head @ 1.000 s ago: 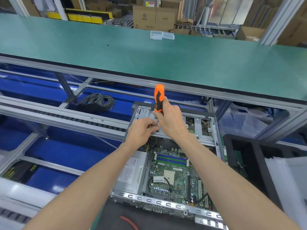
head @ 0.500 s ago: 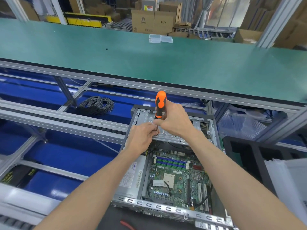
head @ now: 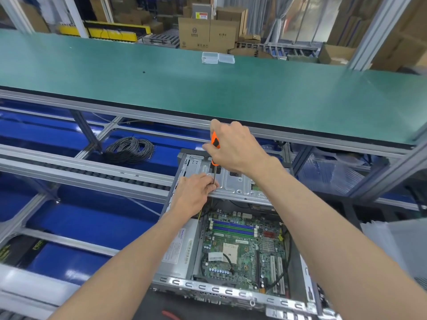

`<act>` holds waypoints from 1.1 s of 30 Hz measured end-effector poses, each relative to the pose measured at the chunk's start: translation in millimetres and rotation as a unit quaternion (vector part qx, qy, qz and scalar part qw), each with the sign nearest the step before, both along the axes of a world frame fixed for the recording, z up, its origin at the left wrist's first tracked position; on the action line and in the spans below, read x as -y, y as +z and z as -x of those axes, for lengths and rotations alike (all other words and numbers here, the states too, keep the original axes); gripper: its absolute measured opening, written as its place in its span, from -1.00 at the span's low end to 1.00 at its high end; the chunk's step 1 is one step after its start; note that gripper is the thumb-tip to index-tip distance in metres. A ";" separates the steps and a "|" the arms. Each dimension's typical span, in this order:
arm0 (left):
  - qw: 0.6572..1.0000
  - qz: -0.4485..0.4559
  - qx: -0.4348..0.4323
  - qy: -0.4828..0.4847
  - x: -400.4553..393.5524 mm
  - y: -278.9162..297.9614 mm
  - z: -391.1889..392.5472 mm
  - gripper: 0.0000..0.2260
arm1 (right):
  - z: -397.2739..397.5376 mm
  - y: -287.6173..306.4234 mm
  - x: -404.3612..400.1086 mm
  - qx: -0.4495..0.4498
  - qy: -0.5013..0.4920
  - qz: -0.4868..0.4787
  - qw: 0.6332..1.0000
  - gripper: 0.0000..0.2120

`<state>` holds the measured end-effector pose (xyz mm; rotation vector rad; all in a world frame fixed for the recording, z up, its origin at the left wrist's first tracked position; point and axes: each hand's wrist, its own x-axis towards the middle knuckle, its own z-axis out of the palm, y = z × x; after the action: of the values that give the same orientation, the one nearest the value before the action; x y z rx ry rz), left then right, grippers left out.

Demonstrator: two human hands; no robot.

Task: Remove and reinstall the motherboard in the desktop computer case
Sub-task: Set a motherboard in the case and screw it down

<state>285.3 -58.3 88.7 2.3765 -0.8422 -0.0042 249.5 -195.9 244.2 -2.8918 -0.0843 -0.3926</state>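
An open desktop case (head: 233,294) lies in front of me, with the green motherboard (head: 242,248) seated inside it. A grey metal drive bracket (head: 233,183) spans the far end of the case. My right hand (head: 233,148) grips an orange and black screwdriver (head: 215,142) held upright, its thin shaft pointing down onto the bracket's left part. My left hand (head: 196,192) pinches the shaft near its tip against the bracket. The tip itself is hidden behind my fingers.
A long green workbench (head: 208,88) runs across the back, with two clear plastic boxes (head: 217,58) on it. A coil of black cable (head: 130,150) lies on the blue lower shelf at left. Black trays (head: 346,213) and white sheets stand right of the case.
My right hand has slid up over the top of the screwdriver handle, covering most of it. My left hand stays on the shaft. My view has shifted slightly.
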 end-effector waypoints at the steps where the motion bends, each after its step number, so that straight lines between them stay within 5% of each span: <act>1: 1.000 -0.001 -0.003 0.003 0.2 0.0 -0.3 -0.86 | 0.4 4.3 -0.4 -0.014 0.023 0.007 1.000 -0.78; 6: 0.999 0.027 -0.025 0.011 0.0 -4.3 -2.8 -0.86 | 3.9 27.0 -2.9 -0.111 0.128 -0.020 0.985 -0.84; 8: 0.998 0.042 -0.035 0.018 0.2 -5.5 -3.7 -0.87 | 3.5 28.0 -5.8 -0.107 0.109 -0.007 0.988 -0.90; 10: 0.998 0.045 -0.040 0.022 0.4 -6.3 -5.0 -0.89 | 2.6 25.3 -9.6 -0.092 0.041 0.071 0.992 -0.63; 12: 0.998 0.044 -0.034 0.019 1.4 -8.3 -6.8 -0.91 | 1.9 24.7 -13.3 -0.071 0.018 0.115 0.991 -0.63; 15: 0.998 0.041 -0.030 0.023 1.2 -8.3 -6.7 -0.92 | 1.8 26.5 -13.7 -0.085 0.080 0.103 0.988 -0.83; 19: 0.998 0.045 -0.035 0.026 1.3 -9.0 -7.0 -0.90 | 8.7 32.1 -1.8 -0.112 0.105 0.037 0.987 -0.73; 23: 0.997 0.054 -0.046 0.029 1.6 -8.6 -8.1 -0.90 | 8.1 29.3 -5.0 -0.078 0.017 0.117 0.990 -0.68; 26: 0.997 0.055 -0.044 0.024 1.1 -8.9 -7.4 -0.90 | 6.0 30.5 -9.3 -0.079 0.065 0.115 0.988 -0.83; 29: 0.996 0.065 -0.050 0.022 0.7 -9.3 -7.0 -0.90 | 8.1 35.3 -2.2 -0.126 0.123 0.075 0.982 -0.69; 33: 0.996 0.061 -0.060 0.033 1.8 -9.3 -7.7 -0.90 | 8.1 29.0 -3.0 -0.093 0.071 0.076 0.990 -0.71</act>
<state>293.1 -60.1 79.4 2.2628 -0.6884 -0.0658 241.4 -192.9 273.3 -3.0312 -0.2980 -0.0937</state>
